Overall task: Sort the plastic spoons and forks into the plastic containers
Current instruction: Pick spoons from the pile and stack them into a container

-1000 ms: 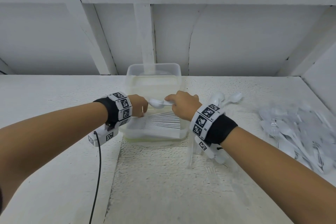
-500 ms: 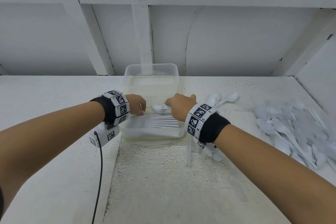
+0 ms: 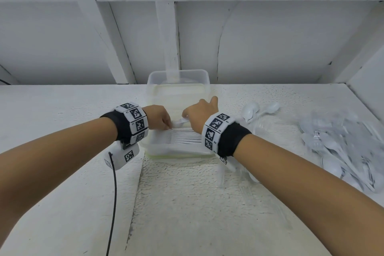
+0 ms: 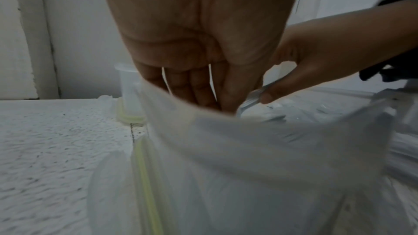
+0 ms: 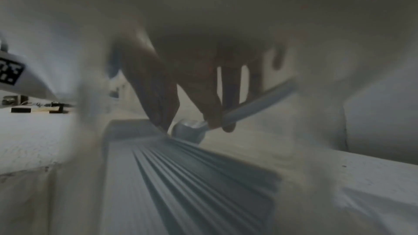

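Two clear plastic containers stand one behind the other. The near container (image 3: 178, 153) holds a neat row of stacked white spoons (image 3: 182, 136), also seen close up as spoons (image 5: 199, 167). My right hand (image 3: 199, 114) pinches one white spoon (image 3: 180, 124) by its handle, and its bowl (image 5: 190, 130) is low over the far end of the row. My left hand (image 3: 160, 119) reaches into the container from the left, with straight fingers (image 4: 199, 88) pointing down beside the spoon's bowl. The far container (image 3: 178, 81) looks empty.
A big loose pile of white plastic cutlery (image 3: 342, 143) lies at the right of the white shelf (image 3: 62, 110). A few spoons (image 3: 255, 110) lie just right of my right wrist. A black cable (image 3: 113, 193) hangs from my left wrist. A wall stands right behind.
My right hand has lowered the spoon toward the far end of the row in the near container. My left fingers have moved in next to its bowl.
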Demonstrator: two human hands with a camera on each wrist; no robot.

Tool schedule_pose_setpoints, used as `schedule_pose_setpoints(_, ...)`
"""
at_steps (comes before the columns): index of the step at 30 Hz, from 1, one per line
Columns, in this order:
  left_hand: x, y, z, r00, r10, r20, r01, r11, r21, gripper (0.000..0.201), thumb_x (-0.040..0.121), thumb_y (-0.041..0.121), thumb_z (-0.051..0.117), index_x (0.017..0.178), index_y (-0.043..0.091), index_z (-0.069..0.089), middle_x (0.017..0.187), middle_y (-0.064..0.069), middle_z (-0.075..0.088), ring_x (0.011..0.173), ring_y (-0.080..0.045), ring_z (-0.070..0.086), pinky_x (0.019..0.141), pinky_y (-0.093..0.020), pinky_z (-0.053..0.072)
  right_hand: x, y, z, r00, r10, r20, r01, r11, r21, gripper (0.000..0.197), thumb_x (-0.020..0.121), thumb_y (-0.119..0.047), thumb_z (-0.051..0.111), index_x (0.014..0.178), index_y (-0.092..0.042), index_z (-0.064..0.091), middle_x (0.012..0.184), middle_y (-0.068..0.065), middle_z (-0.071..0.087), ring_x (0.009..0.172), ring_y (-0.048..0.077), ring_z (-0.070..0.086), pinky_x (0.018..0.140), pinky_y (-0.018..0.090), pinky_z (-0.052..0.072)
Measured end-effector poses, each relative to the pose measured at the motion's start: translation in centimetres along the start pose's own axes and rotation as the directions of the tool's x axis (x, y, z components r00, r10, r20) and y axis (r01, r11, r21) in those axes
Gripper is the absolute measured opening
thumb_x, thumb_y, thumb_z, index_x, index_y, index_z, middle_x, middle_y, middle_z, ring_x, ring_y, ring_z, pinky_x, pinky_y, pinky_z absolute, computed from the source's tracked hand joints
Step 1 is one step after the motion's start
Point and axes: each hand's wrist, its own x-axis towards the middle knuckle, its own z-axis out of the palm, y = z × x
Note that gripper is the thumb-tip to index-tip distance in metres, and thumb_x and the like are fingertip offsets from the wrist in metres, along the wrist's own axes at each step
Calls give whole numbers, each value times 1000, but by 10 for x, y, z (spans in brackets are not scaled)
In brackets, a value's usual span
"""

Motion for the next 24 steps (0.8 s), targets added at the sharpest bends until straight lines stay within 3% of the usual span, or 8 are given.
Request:
schedule_pose_setpoints(3, -3, -1, 2, 1000, 11, -29, -12, 999, -31, 24, 90, 17, 58, 111, 13, 69, 115, -2, 68, 108, -18, 58, 86, -18, 39, 7, -7, 5, 999, -34, 6, 34, 999, 1, 41, 87, -3, 44, 117, -28, 58, 110, 0, 60, 114, 23, 41, 97, 45, 24)
schedule_pose_setpoints(6, -4, -2, 3, 997, 28, -71, -31, 999, -45, 23, 89, 17, 59, 109, 13, 70, 112, -3, 69, 106, -16, 59, 77, -14, 34, 9, -6, 7, 996, -82, 24, 80, 993, 90, 43, 88, 0, 40, 121, -23, 55, 118, 5, 59, 112, 27, 47, 92, 39, 35)
schedule_pose_setpoints(9, -7, -4, 2, 992, 27, -121, -34, 997, -62, 21, 88, 15, 59, 106, 13, 71, 110, -2, 68, 98, -12, 57, 80, -15, 35, 8, -4, 11, 993, -110, 51, 96, 969, 227, 43, 88, 7, 37, 124, -11, 52, 118, 15, 57, 103, 31, 55, 79, 32, 43)
schedule_pose_setpoints(12, -13, -10, -3, 967, 14, -256, -46, 991, -122, 20, 89, 13, 58, 104, 11, 70, 105, -4, 66, 94, -13, 55, 80, -17, 35, 9, -5, 20, 991, -112, 70, 86, 949, 302, 47, 88, 7, 38, 129, -12, 50, 120, 17, 55, 104, 33, 56, 73, 30, 39)
schedule_pose_setpoints(15, -18, -26, -3, 919, -55, -389, 3, 991, -134, 20, 90, 18, 56, 106, 12, 67, 96, -4, 56, 94, -20, 56, 80, -21, 36, 16, -6, 27, 992, -94, 83, 63, 945, 320, 48, 90, 4, 38, 130, -20, 50, 125, 13, 53, 109, 32, 52, 78, 31, 40)
schedule_pose_setpoints(18, -22, -38, 4, 904, -176, -390, 121, 980, -161, 29, 91, 26, 55, 118, 14, 56, 106, -7, 52, 86, -17, 49, 84, -29, 40, 21, -5, 30, 994, -39, 97, 13, 966, 258, 42, 94, -7, 39, 127, -30, 52, 129, 5, 48, 120, 29, 40, 94, 40, 36)
schedule_pose_setpoints(20, -22, -42, 10, 908, -217, -359, 164, 971, -174, 36, 92, 28, 54, 125, 15, 50, 113, -10, 54, 85, -16, 47, 83, -31, 43, 23, -4, 32, 991, -49, 124, 12, 961, 278, 39, 94, -7, 39, 125, -27, 53, 129, 3, 51, 121, 27, 43, 94, 38, 36)
schedule_pose_setpoints(24, -20, -41, 15, 903, -273, -332, 154, 926, -344, 34, 93, 18, 51, 126, 13, 51, 106, -10, 52, 76, -24, 56, 54, -26, 51, 22, 1, 35, 990, -94, 106, 40, 903, 427, 37, 93, 1, 40, 122, -15, 57, 122, 10, 59, 108, 27, 56, 85, 30, 44)
